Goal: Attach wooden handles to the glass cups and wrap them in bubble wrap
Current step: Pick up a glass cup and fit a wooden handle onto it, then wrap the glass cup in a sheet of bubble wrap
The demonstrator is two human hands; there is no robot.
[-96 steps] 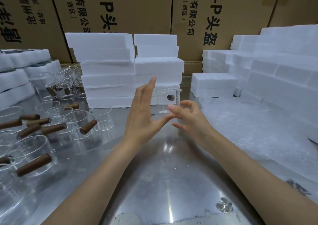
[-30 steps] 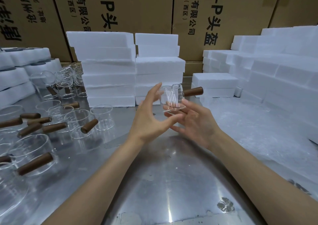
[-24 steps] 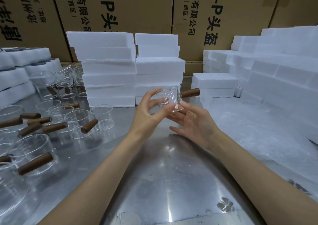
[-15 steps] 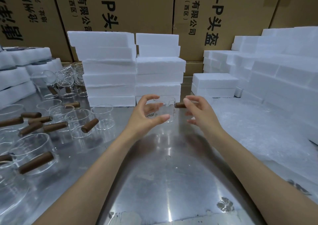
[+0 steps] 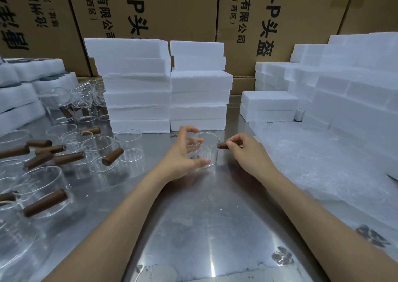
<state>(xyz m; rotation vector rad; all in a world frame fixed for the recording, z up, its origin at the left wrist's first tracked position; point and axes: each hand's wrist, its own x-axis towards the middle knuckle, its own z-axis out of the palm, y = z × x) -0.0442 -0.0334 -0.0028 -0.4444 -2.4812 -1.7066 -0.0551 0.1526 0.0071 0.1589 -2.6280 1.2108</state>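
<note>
The glass cup (image 5: 205,150), lifted a second ago, now stands on the steel table (image 5: 193,227), left hand (image 5: 183,154) cupping it, right hand (image 5: 245,150) pinching its wooden handle (image 5: 224,145), so wrapping likely follows

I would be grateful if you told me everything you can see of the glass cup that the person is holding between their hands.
The glass cup is clear, small and cylindrical, with faint vertical ribs on its wall. It stands upright, mouth up, on or just above the metal table; contact is unclear. A dark wooden handle sticks out sideways from its right side. The left hand curls round its body, and the right hand pinches the handle. It sits in front of the foam block stacks.
</note>
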